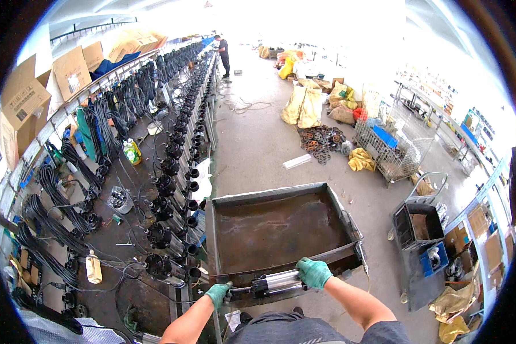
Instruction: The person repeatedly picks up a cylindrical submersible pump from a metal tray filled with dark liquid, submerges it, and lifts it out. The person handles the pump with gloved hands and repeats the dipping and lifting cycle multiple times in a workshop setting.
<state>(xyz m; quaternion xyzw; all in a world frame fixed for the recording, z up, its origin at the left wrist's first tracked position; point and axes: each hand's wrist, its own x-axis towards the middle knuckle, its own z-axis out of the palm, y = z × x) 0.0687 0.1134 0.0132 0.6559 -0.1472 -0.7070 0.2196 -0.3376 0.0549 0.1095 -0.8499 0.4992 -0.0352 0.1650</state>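
Note:
A silver cylindrical pump (282, 282) with a black fitting at its left end lies level across the near rim of a rust-brown metal tank (210, 229). My right hand (314, 273), in a green glove, is closed round the pump's silver right end. At the other end, my left hand (218, 294), gloved the same, has its fingers closed on the narrow black part; its exact grip is partly hidden. A dark cable runs from near my left hand toward the bench. Shallow brownish liquid seems to cover the tank's floor.
Left of the tank, a long bench (106, 243) carries rows of black-topped cylinders (160, 235), coiled black cables (51, 195) and a bottle (93, 268). On the right stand a trolley with a black crate (418, 223) and a wire cage (393, 146). Farther off, a person (223, 54) stands beside the bench.

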